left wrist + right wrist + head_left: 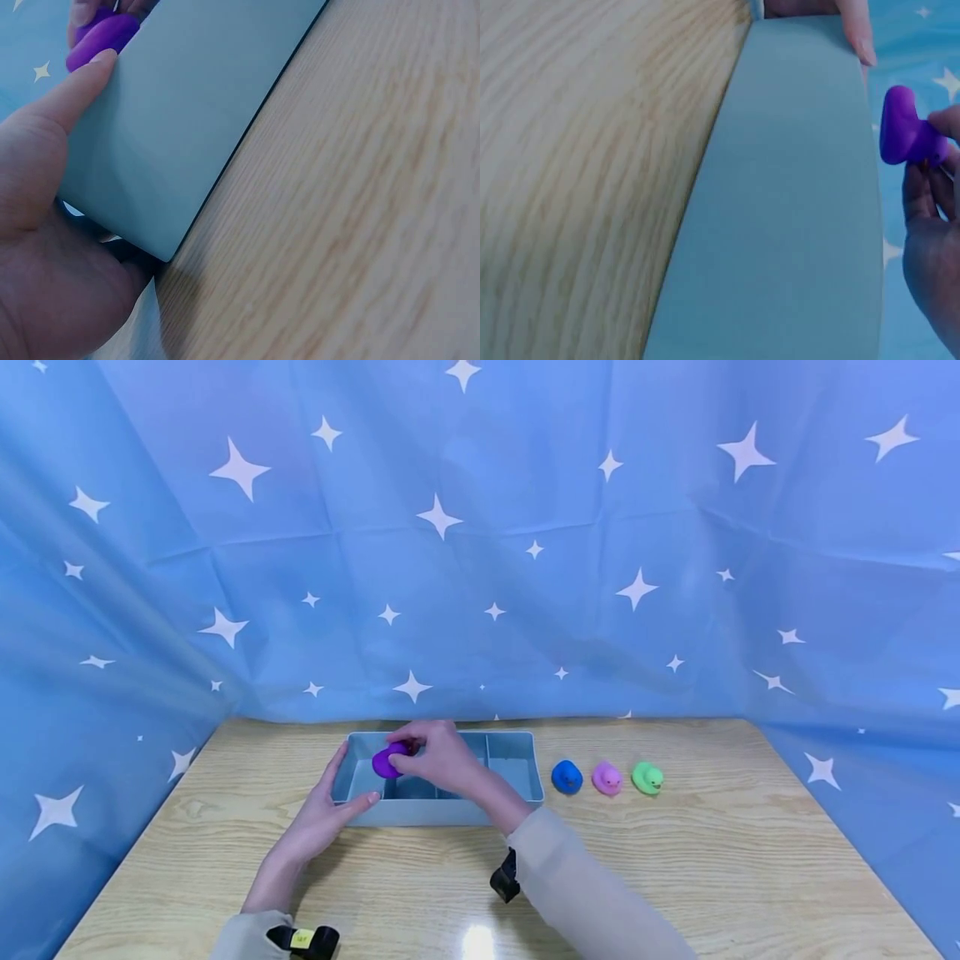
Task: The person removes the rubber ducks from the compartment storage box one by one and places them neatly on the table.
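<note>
A grey-blue divided box (450, 812) sits on the wooden table. My left hand (321, 817) rests against its left end, with straight fingers along the side wall and the thumb across the front rim; the left wrist view shows that thumb (82, 86) at the rim. Above the leftmost compartment, my right hand (442, 760) pinches a purple toy duck (386, 763) between thumb and fingers. In the right wrist view the duck (901, 131) is tilted and stands clear above the rim. The right hand and forearm hide parts of the middle compartments.
Right of the box, a blue duck (567, 777), a pink duck (607, 779) and a green duck (647, 778) stand in a row on the table (720, 860). A blue curtain (525, 643) with white stars hangs behind the table and at both sides.
</note>
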Demonstrator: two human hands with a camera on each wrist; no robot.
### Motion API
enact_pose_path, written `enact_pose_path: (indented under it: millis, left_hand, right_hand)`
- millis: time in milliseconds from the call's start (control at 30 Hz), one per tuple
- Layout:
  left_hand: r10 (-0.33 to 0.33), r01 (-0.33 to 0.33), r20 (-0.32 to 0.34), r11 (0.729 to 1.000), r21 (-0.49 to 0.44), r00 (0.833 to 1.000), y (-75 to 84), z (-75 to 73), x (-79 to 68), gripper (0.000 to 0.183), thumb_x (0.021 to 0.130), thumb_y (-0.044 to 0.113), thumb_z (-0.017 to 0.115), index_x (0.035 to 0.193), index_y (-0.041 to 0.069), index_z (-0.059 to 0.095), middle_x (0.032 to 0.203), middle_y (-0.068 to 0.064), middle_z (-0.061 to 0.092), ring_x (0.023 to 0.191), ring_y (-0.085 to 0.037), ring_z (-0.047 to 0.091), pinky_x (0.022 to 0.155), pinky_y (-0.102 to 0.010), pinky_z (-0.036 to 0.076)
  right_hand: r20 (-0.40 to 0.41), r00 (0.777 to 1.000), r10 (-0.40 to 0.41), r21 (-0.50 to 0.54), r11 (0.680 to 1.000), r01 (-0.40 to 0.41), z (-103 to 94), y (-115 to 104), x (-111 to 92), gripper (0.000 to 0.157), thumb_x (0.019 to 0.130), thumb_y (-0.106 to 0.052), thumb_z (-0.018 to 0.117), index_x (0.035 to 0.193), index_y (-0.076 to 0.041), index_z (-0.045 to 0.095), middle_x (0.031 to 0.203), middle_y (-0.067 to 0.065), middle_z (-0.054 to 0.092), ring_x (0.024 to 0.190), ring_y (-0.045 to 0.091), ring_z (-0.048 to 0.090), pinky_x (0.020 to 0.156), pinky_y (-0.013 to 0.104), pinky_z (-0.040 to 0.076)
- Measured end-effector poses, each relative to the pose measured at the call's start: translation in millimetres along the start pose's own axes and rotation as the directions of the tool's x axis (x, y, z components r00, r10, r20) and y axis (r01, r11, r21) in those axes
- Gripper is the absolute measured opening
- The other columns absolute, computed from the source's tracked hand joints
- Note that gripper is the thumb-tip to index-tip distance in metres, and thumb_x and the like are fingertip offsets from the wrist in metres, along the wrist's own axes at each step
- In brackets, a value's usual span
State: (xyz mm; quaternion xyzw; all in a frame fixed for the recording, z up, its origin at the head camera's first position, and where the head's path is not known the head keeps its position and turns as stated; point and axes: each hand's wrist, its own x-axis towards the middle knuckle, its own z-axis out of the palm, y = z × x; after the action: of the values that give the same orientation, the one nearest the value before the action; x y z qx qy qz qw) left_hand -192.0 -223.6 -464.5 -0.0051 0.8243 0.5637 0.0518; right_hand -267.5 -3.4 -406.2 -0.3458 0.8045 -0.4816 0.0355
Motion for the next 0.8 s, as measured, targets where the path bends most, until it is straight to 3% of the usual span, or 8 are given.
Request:
enact_pose_path:
  millis: [267,533,800]
  left_hand:
    - [-0.013,0.014,-0.012,1.000,0.025,1.000,1.7,0.6,-1.4,0.101,0.097,0.041,0.071,0.166,0.029,-0.002,0.170,-0.021,0.001,0.144,-0.054,0.032,0.114,-0.070,0.024]
    - [-0.018,0.019,-0.021,0.999,0.036,1.000,2.1,1.0,-1.9,0.102,0.096,0.043,0.071,0.166,0.029,-0.002,0.171,-0.019,0.000,0.149,-0.053,0.019,0.114,-0.071,0.021]
    - [0.001,0.000,-0.024,0.999,0.037,1.000,1.3,2.3,-1.2,0.099,0.098,0.036,0.070,0.167,0.027,-0.001,0.170,-0.020,-0.001,0.146,-0.054,0.026,0.113,-0.070,0.026]
  right_hand:
    - [-0.024,0.998,0.054,0.021,0.998,-0.054,-23.9,1.7,-8.4,0.029,0.094,-0.013,0.073,0.122,-0.006,0.075,0.115,0.004,0.071,0.094,0.016,0.065,0.072,0.026,0.058]
    - [-0.102,0.993,0.062,0.001,0.998,-0.062,-41.8,9.9,-20.9,0.025,0.094,-0.012,0.075,0.117,-0.003,0.076,0.113,0.007,0.072,0.096,0.022,0.067,0.075,0.028,0.059]
    - [-0.204,0.977,0.059,-0.022,0.998,-0.065,-54.6,13.5,-31.8,0.023,0.093,-0.012,0.076,0.116,-0.007,0.078,0.108,0.006,0.074,0.092,0.021,0.067,0.068,0.028,0.059]
